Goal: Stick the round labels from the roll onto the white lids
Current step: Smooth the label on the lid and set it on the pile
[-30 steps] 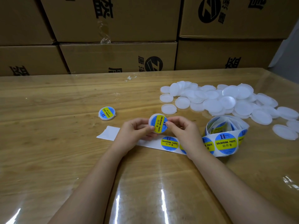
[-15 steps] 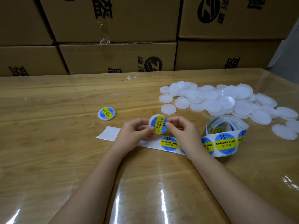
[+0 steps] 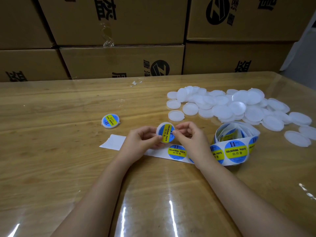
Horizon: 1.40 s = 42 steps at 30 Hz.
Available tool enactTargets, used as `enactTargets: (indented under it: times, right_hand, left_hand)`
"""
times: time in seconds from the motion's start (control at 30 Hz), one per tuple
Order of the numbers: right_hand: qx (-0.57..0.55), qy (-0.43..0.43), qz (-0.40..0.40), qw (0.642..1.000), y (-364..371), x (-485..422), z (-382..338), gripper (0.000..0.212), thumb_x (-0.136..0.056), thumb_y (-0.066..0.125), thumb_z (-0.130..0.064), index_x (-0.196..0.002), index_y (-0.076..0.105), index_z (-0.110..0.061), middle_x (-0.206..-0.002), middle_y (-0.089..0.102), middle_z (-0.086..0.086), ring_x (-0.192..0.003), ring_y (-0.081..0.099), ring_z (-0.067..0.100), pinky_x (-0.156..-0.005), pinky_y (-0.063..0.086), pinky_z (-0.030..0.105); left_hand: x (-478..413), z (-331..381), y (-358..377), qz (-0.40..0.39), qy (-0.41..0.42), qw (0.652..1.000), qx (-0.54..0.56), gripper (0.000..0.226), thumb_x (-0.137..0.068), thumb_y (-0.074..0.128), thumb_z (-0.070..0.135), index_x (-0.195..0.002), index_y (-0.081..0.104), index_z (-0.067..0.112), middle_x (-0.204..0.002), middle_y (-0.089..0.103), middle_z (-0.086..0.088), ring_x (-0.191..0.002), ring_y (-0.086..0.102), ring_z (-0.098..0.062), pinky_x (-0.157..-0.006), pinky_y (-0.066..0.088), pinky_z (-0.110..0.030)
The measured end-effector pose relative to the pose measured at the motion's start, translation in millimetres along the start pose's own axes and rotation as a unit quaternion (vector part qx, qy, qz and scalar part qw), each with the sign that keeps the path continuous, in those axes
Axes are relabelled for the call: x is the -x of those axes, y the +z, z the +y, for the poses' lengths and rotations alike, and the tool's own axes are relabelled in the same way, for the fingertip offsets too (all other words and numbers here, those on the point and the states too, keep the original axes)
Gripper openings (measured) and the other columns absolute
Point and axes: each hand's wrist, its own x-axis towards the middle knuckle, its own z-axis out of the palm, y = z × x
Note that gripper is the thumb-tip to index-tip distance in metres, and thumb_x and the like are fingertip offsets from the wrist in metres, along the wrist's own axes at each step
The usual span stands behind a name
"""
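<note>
**Reference.** Clock directions are read from the held lid, with 12 o'clock pointing away from the person.

**Position of parts.** The held lid is raised just above the bench, in front of the person, with its face tilted toward the camera. A blue-and-yellow "SOLDERING PASTE" label covers that face, and its text runs top to bottom. One finished lid lies flat at 10 o'clock, well apart. The pile of white lids, all unlabelled, spreads from 1 to 3 o'clock. The label roll stands on edge between 3 and 4 o'clock. Its backing strip runs across the bench under both hands to a bare end at 8 o'clock. The next label sits on the strip at 5 o'clock, just beside the right wrist. Cardboard boxes are stacked along the far edge at 12 o'clock.

**State of hands.** The hands are together on the lid. The left hand pinches its left rim between thumb and fingers. The right hand closes on the right rim, with the thumb laid on the label and the fingers curled behind.

**Step in hand.** Judged from the grip, the label is being pressed down and smoothed. This is the second lid, and most of the task remains.

**Next move.**
1. Check that the label edge is seated all round.
2. Place the lid beside the finished one at 10 o'clock.
3. Take a blank lid from the pile.
4. Peel the next label cleanly, without creasing it.
</note>
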Motion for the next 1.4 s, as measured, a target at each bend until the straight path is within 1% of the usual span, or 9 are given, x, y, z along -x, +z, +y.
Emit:
enactTargets:
  times: [0.23, 0.4, 0.5, 0.67, 0.9, 1.1, 1.17, 1.27, 1.4]
  right_hand:
    - [0.008, -0.002, 0.007, 1.0, 1, -2, 3, 0.016, -0.085, 0.07, -0.016, -0.081, 0.059, -0.027, -0.078, 0.066, -0.002, -0.072, 0.061, 0.007, -0.063, 0.047, 0.013]
    - [0.036, -0.013, 0.012, 0.999, 3, -1, 7, 0.013, -0.084, 0.07, -0.022, -0.082, 0.058, -0.025, -0.07, 0.058, -0.009, -0.06, 0.053, -0.004, -0.059, 0.043, 0.012]
    - [0.05, -0.018, 0.015, 0.998, 3, -2, 8, 0.014, -0.083, 0.071, -0.027, -0.086, 0.058, -0.023, -0.069, 0.052, -0.01, -0.059, 0.048, -0.003, -0.058, 0.042, 0.014]
    - [0.029, -0.031, -0.013, 0.999, 3, -1, 6, 0.02, -0.082, 0.072, -0.02, -0.083, 0.053, -0.026, -0.071, 0.052, -0.008, -0.059, 0.047, -0.003, -0.059, 0.042, 0.011]
    - [0.021, -0.036, -0.05, 0.998, 7, 1, 6, 0.026, -0.079, 0.075, -0.018, -0.085, 0.05, -0.023, -0.068, 0.052, -0.007, -0.058, 0.044, 0.0, -0.059, 0.04, 0.013]
    - [0.035, -0.043, -0.063, 0.996, 7, 4, 4, 0.032, -0.076, 0.078, -0.024, -0.088, 0.048, -0.024, -0.066, 0.048, -0.006, -0.057, 0.043, 0.002, -0.058, 0.039, 0.015]
    - [0.036, -0.041, -0.062, 0.997, 6, 4, 4, 0.035, -0.074, 0.078, -0.027, -0.088, 0.047, -0.026, -0.066, 0.044, -0.006, -0.055, 0.04, 0.001, -0.057, 0.037, 0.014]
    - [0.039, -0.043, -0.051, 0.997, 6, 4, 3, 0.035, -0.075, 0.077, -0.03, -0.085, 0.044, -0.026, -0.063, 0.04, -0.006, -0.053, 0.038, 0.001, -0.055, 0.035, 0.015]
    - [0.04, -0.029, -0.009, 0.999, 4, 1, 4, 0.032, -0.079, 0.073, -0.033, -0.082, 0.042, -0.026, -0.065, 0.039, -0.004, -0.054, 0.037, 0.003, -0.056, 0.036, 0.016]
  left_hand:
    - [1, 3, 1, -0.004, 0.011, 1.0, -0.014, 0.016, -0.085, 0.065, 0.002, -0.092, 0.07, 0.015, -0.082, 0.074, -0.001, -0.072, 0.068, -0.011, -0.066, 0.054, -0.021]
    - [3, 5, -1, -0.001, -0.002, 1.0, 0.018, 0.01, -0.084, 0.066, 0.004, -0.089, 0.071, 0.012, -0.076, 0.073, -0.005, -0.069, 0.069, -0.012, -0.063, 0.053, -0.019]
    - [3, 8, -3, 0.015, -0.016, 0.998, 0.063, 0.003, -0.081, 0.067, 0.011, -0.081, 0.068, 0.008, -0.07, 0.073, -0.008, -0.065, 0.07, -0.014, -0.06, 0.052, -0.018]
    - [2, 7, -5, 0.012, -0.022, 0.995, 0.097, 0.019, -0.074, 0.064, 0.025, -0.081, 0.065, 0.007, -0.074, 0.073, -0.008, -0.067, 0.071, -0.017, -0.061, 0.055, -0.021]
    - [3, 7, -4, 0.011, -0.023, 0.995, 0.1, 0.017, -0.08, 0.059, 0.025, -0.082, 0.068, 0.011, -0.081, 0.074, -0.01, -0.074, 0.072, -0.021, -0.063, 0.055, -0.021]
    - [4, 8, -2, 0.005, -0.038, 0.996, 0.084, 0.014, -0.09, 0.054, 0.009, -0.082, 0.066, 0.007, -0.072, 0.073, -0.009, -0.07, 0.072, -0.019, -0.061, 0.056, -0.022]
    - [5, 10, -1, -0.003, -0.043, 0.996, 0.08, 0.015, -0.09, 0.055, 0.008, -0.08, 0.066, 0.007, -0.07, 0.072, -0.01, -0.067, 0.072, -0.019, -0.06, 0.056, -0.022]
    - [6, 13, 0, -0.025, -0.054, 0.996, 0.067, 0.012, -0.082, 0.06, 0.018, -0.077, 0.069, 0.012, -0.071, 0.072, -0.009, -0.067, 0.071, -0.02, -0.062, 0.057, -0.023]
    - [7, 15, 1, -0.051, -0.073, 0.995, 0.054, 0.015, -0.078, 0.062, 0.024, -0.071, 0.074, 0.018, -0.072, 0.072, -0.007, -0.066, 0.071, -0.018, -0.063, 0.056, -0.023]
